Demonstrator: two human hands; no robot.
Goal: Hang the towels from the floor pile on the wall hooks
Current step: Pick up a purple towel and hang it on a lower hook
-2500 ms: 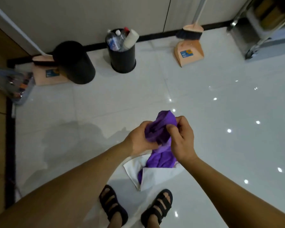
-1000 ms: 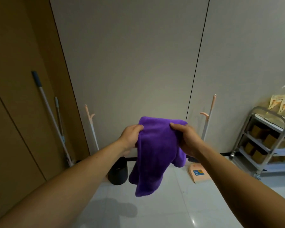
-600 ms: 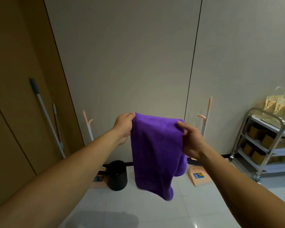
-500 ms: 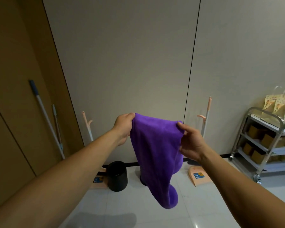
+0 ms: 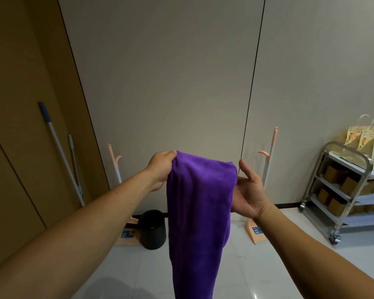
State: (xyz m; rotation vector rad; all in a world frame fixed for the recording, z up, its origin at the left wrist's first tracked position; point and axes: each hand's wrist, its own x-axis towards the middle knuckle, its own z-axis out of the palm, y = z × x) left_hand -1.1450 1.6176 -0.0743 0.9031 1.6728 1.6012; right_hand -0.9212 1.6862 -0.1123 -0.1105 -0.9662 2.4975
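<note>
Against the frame half a second earlier, the purple towel point(image 5: 200, 212) is seen hanging longer and straighter, its lower end now cut off by the bottom edge of the picture, where before it ended in a rolled tip above the floor. The right hand point(image 5: 247, 195) has been loosened: the pinch on the towel's right top corner has been given up, and the grip is now released, with the thumb raised and the fingers spread, the palm lying against the cloth's right side. The left hand point(image 5: 161, 169) is unchanged, its grip clenched on the top left corner of the towel.

The towel is held up at chest height in front of the grey wall panels point(image 5: 171, 72), draped over at its top in a rounded fold. It is a deep violet, plush and matte, with soft vertical creases. Its lower part hangs down over the white tiled floor point(image 5: 257, 266), just right of the black waste bin point(image 5: 152, 229). A steel trolley point(image 5: 345, 190) with brown boxes stands well to the right of the towel.
</note>
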